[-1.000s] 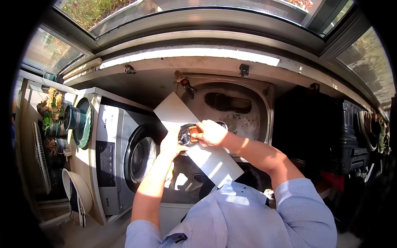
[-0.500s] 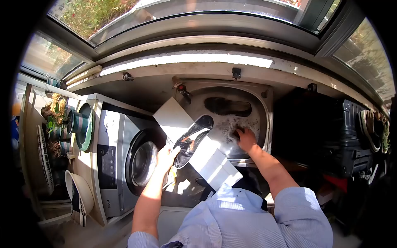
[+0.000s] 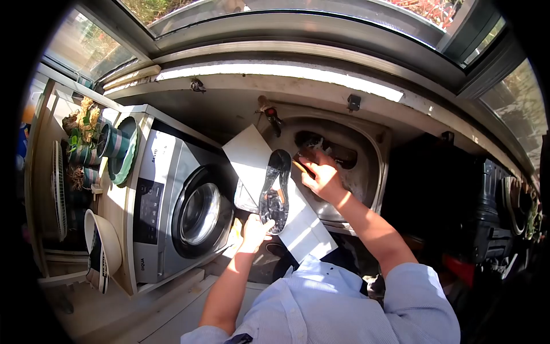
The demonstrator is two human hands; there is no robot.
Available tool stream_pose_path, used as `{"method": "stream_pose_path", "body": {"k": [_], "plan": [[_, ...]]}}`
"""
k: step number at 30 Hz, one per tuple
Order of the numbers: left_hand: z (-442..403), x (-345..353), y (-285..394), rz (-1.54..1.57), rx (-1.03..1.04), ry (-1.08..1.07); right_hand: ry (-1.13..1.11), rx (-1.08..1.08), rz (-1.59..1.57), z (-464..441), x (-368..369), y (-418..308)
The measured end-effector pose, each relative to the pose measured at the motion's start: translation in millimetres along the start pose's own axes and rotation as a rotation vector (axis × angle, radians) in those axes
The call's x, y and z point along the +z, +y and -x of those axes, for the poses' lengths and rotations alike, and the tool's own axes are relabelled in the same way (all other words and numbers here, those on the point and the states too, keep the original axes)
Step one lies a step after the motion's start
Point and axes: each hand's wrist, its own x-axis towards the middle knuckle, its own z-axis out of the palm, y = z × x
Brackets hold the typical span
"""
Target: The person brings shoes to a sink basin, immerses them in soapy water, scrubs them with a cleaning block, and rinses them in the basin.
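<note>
My left hand (image 3: 256,232) grips the heel end of a wet black shoe insole (image 3: 274,192), which has a small orange patch in its middle. The insole lies over a white board (image 3: 309,229) that slants across the sink's left side. My right hand (image 3: 325,176) is closed on what looks like a scrubbing brush (image 3: 298,167) with a yellowish wooden edge; most of it is hidden by the fingers. Beyond that hand, a second dark insole (image 3: 345,156) lies in the sink (image 3: 375,172), partly covered by the hand.
A tap (image 3: 273,119) stands at the sink's back left corner. On the left are a front-loading washing machine (image 3: 197,212), potted plants (image 3: 117,141) and a pale basin (image 3: 109,241) with a shoe. A black suitcase (image 3: 490,200) stands at the right, and a window ledge runs behind.
My right hand has moved from the suds up and left, close to the insole, and the brush edge now shows. The held insole has turned more upright. The camera view has shifted.
</note>
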Motion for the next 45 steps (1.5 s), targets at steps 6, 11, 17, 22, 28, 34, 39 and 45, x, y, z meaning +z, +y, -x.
{"method": "stream_pose_path", "body": {"k": [6,11,17,22,28,34,39,45], "plan": [[-10.0,1.6,-5.5,0.141,0.06,-0.099,-0.26,-0.003,0.068,-29.3,53.5,-48.0],[-14.4,5.8,-15.2,0.311,0.077,-0.083,-0.197,-0.293,-0.047,29.4,56.1,-48.8],[-15.5,3.7,-10.3,0.12,0.066,-0.056,-0.312,-0.348,0.074,-53.8,73.2,-14.1],[-14.5,6.2,6.4,0.15,0.038,-0.034,-0.447,-0.355,0.176,-21.7,52.8,-44.8],[-31.8,9.1,15.7,0.05,0.086,0.007,-0.369,-0.458,0.236,-58.9,49.2,-14.4],[-39.0,10.4,24.6,0.007,0.149,0.061,-0.449,-0.4,0.195,-13.0,61.6,-36.5],[-30.7,8.3,34.0,-0.063,0.098,-0.007,-0.413,-0.432,0.258,-60.1,56.9,-11.0],[-41.1,11.9,15.5,-0.042,0.127,0.016,-0.32,-0.387,0.148,-7.2,68.5,-42.0]]}}
